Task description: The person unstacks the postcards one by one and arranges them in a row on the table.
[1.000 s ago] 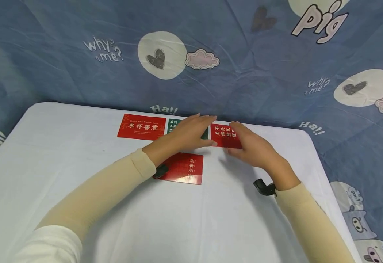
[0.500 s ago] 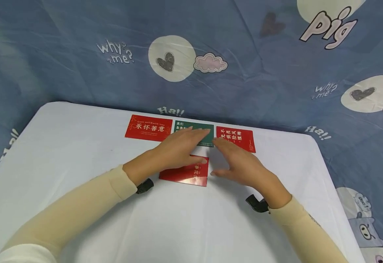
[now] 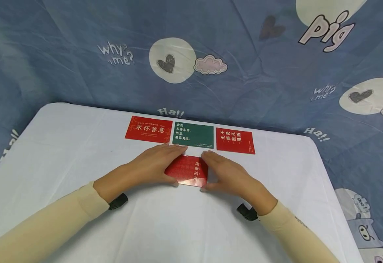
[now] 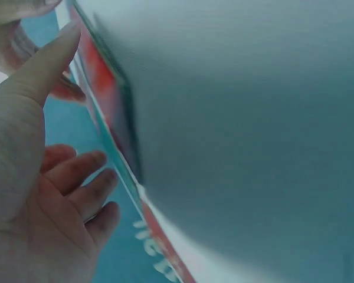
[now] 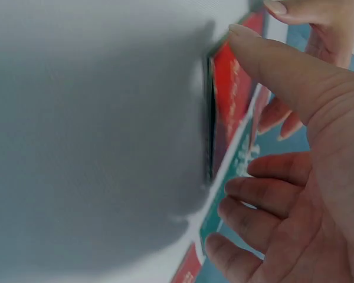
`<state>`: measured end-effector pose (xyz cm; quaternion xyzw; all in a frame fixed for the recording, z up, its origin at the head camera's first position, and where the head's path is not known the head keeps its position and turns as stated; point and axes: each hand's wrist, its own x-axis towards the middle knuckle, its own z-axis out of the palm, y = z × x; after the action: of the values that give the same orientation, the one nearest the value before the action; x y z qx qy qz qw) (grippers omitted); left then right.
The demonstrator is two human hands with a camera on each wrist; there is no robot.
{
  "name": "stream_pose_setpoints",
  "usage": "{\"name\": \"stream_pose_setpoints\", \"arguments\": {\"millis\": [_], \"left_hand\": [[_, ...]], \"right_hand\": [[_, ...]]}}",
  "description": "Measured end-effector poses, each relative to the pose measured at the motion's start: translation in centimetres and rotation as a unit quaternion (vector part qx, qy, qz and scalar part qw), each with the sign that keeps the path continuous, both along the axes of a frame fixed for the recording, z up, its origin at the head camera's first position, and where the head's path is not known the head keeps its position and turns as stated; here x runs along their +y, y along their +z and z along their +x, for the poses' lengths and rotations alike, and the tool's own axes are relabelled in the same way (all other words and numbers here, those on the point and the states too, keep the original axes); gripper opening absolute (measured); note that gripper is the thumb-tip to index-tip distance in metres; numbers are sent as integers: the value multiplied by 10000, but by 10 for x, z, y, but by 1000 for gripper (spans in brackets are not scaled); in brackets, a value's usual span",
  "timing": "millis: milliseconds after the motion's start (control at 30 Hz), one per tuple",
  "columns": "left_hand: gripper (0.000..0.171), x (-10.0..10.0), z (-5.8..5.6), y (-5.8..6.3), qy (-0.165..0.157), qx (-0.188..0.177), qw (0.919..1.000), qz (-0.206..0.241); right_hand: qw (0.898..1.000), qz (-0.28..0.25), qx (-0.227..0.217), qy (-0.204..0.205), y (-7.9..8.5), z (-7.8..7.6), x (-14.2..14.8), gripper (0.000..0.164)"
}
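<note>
A red card (image 3: 191, 171) with pale lettering lies on the table nearest me. The right wrist view shows layered edges beneath this red top (image 5: 230, 88), like a small stack. My left hand (image 3: 148, 164) is at its left end, thumb by the near edge and fingers along the far edge. From the right, my right hand (image 3: 230, 175) frames the other end in the same way. Both hands have their fingers spread and loosely bent. In the left wrist view, my left thumb (image 4: 53, 59) overlaps the card's near edge.
Behind the near card runs a row: a red card (image 3: 148, 128) at left, a green card (image 3: 194, 135) in the middle, a red card (image 3: 235, 140) at right. They lie on a white-covered table (image 3: 165, 226). A blue printed cloth (image 3: 112, 87) hangs beyond its far edge.
Both hands have drawn back toward me from the far row to the near card's two ends. The green card and the right red card, partly covered earlier, are now uncovered.
</note>
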<state>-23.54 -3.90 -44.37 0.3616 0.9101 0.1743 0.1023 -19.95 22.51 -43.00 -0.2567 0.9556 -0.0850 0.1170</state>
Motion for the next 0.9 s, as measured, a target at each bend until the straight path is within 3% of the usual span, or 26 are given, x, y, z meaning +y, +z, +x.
{"name": "stream_pose_setpoints", "arguments": {"millis": [167,367,900], "left_hand": [[104,-14,1,-8,65,-62,10000,-31],[96,-20,2,-12,19,112,9999,102],[96,-22,4,-9,-4,263,9995,183]], "right_hand": [[9999,146,80,7,-7,2,-3,96],[9999,-45,144,-16,-9,4,-6,94],[9994,-285,209,-29,-9,5,-5,93]]}}
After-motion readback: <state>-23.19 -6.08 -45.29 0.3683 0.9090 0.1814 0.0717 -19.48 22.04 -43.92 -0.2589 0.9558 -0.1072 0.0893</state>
